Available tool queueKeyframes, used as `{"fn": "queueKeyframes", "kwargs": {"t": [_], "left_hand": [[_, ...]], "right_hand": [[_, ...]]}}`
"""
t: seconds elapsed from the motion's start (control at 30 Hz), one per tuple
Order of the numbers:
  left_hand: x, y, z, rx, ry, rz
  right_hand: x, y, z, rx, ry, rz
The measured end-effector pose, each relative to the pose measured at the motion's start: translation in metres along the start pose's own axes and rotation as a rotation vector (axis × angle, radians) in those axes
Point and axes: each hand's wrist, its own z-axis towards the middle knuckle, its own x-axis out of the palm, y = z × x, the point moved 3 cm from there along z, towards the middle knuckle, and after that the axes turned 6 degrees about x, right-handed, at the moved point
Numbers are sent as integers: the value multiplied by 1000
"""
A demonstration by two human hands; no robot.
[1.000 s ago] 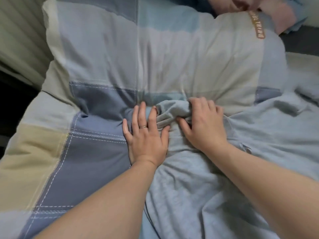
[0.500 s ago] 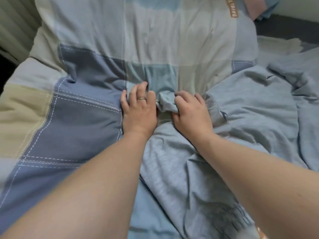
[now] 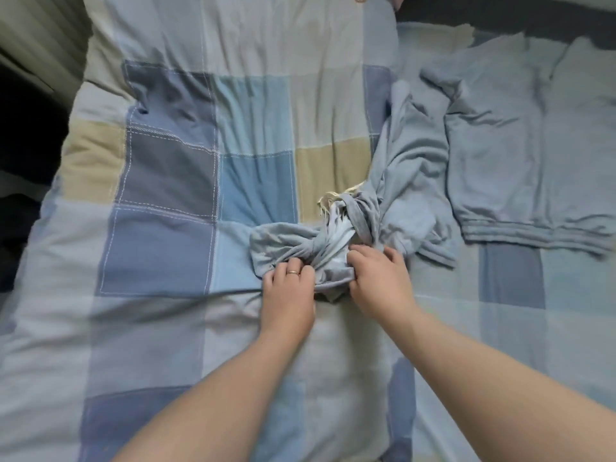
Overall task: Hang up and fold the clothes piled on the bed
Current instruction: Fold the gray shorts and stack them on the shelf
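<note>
**a:** okay, talk me through it, where's the piece you're on?

**b:** right in the middle of the bed, on top of the patchwork quilt point(image 3: 166, 201). it's the grey-blue garment point(image 3: 293, 243), all bunched and twisted into a knot of folds just past my knuckles.

**a:** and your hands?

**b:** both on it. left hand point(image 3: 289, 290) is on the near left side of the bunch, fingers point(image 3: 283, 270) curled down into the cloth, a fistful of fabric under them. you can see the ring point(image 3: 293, 272) right at the edge of the folds.

**a:** right side?

**b:** right hand point(image 3: 380, 283) is just beside it, on the near right of the bunch. fingers bent over and dug into the cloth, thumb tucked toward the middle. so both are closed on the same garment, with a small hump of fabric between them.

**a:** does the whole thing sit in that bunch?

**b:** no, a long loose part trails away up and to the right across the quilt. a pale yellowish bit point(image 3: 333, 198) pokes out at the far side of the knot, can't tell what that is.

**a:** anything else on the bed?

**b:** a second garment point(image 3: 533, 145), same grey-blue, lying spread flat off to the right, ribbed hem toward me. it's apart from my hands. the trailing part of mine runs up right alongside its left edge, and i can't tell whether they overlap.
</note>
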Motion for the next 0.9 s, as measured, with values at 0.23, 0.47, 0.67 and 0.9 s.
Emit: {"fn": "queueKeyframes", "kwargs": {"t": [0.23,0.47,0.67,0.9], "left_hand": [[12,-74,-103,85,365,-108],[-4,-132,-203,272,721,-120],[-19,-178,-265,335,814,47],[-9,-283,-339,353,697,98]], "right_hand": [[-1,-39,-119,176,150,-89],[-1,-84,-285,459,203,51],[7,-117,-413,620,163,154],[20,-186,-544,700,-51,418]]}}
